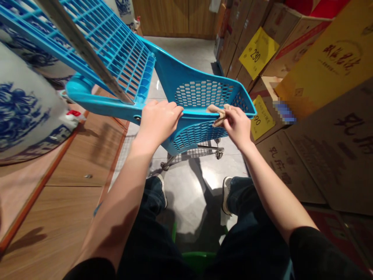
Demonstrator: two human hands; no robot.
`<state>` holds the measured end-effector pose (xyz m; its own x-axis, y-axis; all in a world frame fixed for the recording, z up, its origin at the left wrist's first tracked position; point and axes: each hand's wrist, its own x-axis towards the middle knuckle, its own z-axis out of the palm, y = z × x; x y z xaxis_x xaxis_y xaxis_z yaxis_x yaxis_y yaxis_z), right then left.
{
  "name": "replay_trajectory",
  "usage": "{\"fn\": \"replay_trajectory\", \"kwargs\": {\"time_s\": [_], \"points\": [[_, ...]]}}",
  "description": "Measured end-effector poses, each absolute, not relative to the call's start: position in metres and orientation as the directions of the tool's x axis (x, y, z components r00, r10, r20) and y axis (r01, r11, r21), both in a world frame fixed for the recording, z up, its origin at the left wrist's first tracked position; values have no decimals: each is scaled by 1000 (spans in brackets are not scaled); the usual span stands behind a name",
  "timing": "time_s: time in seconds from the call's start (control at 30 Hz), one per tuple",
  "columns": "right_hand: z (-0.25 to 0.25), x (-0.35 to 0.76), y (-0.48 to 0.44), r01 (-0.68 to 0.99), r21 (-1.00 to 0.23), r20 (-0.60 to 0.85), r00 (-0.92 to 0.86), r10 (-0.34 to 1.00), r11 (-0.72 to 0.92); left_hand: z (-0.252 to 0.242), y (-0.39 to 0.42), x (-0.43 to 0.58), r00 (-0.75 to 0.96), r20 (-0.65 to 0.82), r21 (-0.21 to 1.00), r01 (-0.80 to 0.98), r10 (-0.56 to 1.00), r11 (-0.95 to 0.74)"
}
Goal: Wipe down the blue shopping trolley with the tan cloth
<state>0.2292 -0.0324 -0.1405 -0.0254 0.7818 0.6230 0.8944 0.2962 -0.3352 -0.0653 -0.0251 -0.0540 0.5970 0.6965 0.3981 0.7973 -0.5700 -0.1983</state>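
Observation:
A blue plastic shopping cart [198, 87] stands tilted in front of me, its grid flap [116, 42] raised to the left beside a grey metal bar [87, 50]. My left hand [159, 121] is closed over the cart's near rim, close to a bolt. Farther right along the same rim, my right hand [237, 123] pinches a beige cloth [219, 114], which is folded over the edge. The cart's casters [219, 153] rest on the floor below. The fingertips of my left hand are partly hidden behind the rim.
Large blue-and-white porcelain jars [26, 105] stand on a wooden cabinet [84, 171] at left. Stacked cardboard boxes [294, 163] with yellow price signs [258, 52] line the right. Below me is a green seat edge [199, 258], between my legs. Wooden panels [175, 17] close off the far end.

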Motion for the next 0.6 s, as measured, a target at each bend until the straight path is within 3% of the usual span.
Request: {"fn": "replay_trajectory", "kwargs": {"time_s": [0.13,0.33,0.4,0.53,0.6], "points": [[-144,216,-39,854,-264,638,-193,745,448,-53,-24,-68,585,381,-185,807,716,-561],[-135,238,-34,951,-280,555,46,831,134,-53,-26,-67,596,401,-196,798,696,-570],[-137,230,-38,955,-265,566,40,823,136,-53,-26,-66,593,412,-178,797,692,-577],[-140,215,-44,926,-246,582,-94,807,286,-55,-24,-69,590,440,-168,795,677,-583],[-139,223,-42,937,-235,578,-81,812,260,-57,-23,-71,592,457,-163,790,664,-592]]}}
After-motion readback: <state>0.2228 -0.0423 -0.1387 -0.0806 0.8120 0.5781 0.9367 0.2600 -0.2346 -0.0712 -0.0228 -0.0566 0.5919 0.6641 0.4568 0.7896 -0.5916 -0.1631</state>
